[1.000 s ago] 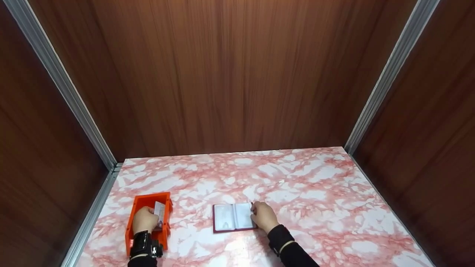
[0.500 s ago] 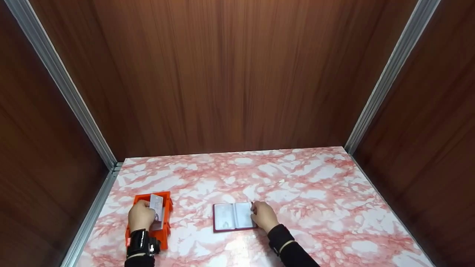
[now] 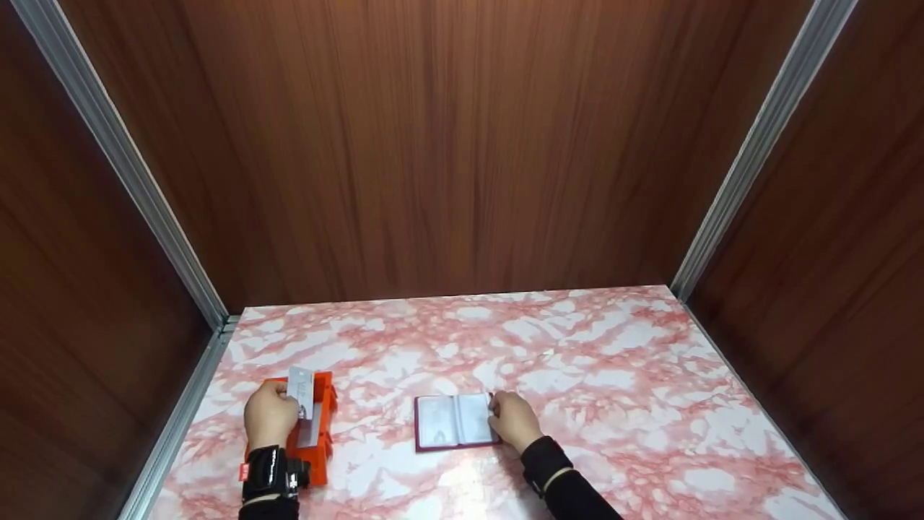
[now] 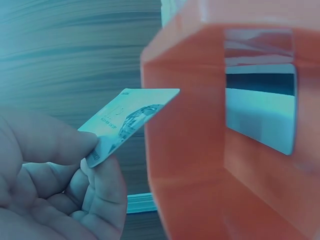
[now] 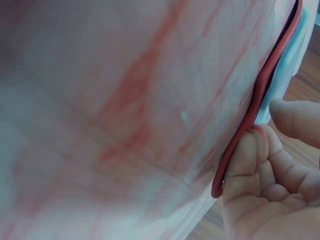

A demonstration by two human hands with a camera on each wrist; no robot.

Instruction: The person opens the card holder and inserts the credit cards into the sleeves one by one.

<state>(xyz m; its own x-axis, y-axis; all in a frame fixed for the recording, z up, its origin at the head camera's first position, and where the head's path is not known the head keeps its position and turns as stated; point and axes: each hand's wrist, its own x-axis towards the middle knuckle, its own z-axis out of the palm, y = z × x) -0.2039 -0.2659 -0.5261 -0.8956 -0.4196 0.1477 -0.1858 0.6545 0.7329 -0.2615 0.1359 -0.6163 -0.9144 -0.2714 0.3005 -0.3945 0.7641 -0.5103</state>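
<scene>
In the head view my left hand [image 3: 271,417] is over the orange bin [image 3: 317,466] at the left. Between thumb and fingers it pinches a pale plastic card [image 4: 127,117] with a dark picture on its lower part. Another card [image 4: 262,112], with a black stripe, lies inside the bin. Mid-table, a small card holder [image 3: 436,422] with a red cover lies spread flat, showing clear sleeves. My right hand [image 3: 515,420] grips its right edge, fingers curled at the cover [image 5: 255,107] and thumb over the sleeve side.
A pink and white marbled tabletop [image 3: 606,375] carries everything. Brown wood-grain panels [image 3: 433,144] enclose the back and both sides, with metal rails [image 3: 751,166] at the corners.
My left hand has risen out of the orange bin, lifting the card and shifting slightly left and away. The right hand and card holder have stayed put.
</scene>
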